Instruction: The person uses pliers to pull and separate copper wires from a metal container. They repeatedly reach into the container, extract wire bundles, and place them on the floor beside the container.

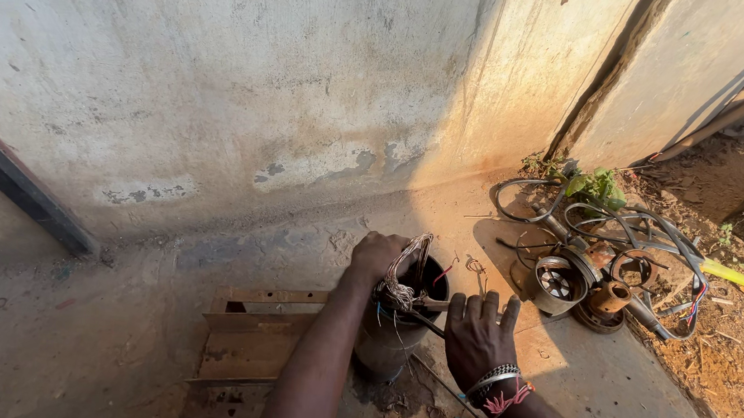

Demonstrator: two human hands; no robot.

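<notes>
Two hands | left (377, 255) fisted on wire bundle (403, 280) | right (476, 333) spread, beside stator (391, 338)

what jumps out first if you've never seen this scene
Two hands at bottom centre work on an upright metal cylinder: the left hand grips a wire bundle rising from its open top, the right hand rests beside it. Right of them lies a heap of motor parts and cables.
</notes>
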